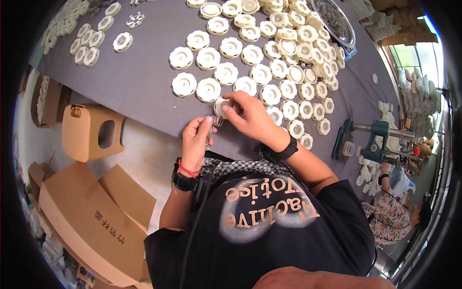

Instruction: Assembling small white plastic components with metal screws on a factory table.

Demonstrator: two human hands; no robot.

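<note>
My left hand (195,142) is closed around thin metal coil springs (218,121), whose loops stick out past the thumb; how many lie in the palm is hidden. Beside it, my right hand (255,118) grips a round cream-white plastic cap (220,106) at the near edge of the table, fingers on its rim. The springs' coils come right up to this cap, and I cannot tell whether they touch it. Rows of similar notched caps (225,73) lie just beyond both hands, with hub sides up.
A heap of caps (308,50) rises at the far right, by a metal tray (332,19) of small metal parts. A green hand press (378,139) stands right, near another person (392,219). A tan stool (79,132) and cardboard box (91,226) are at left.
</note>
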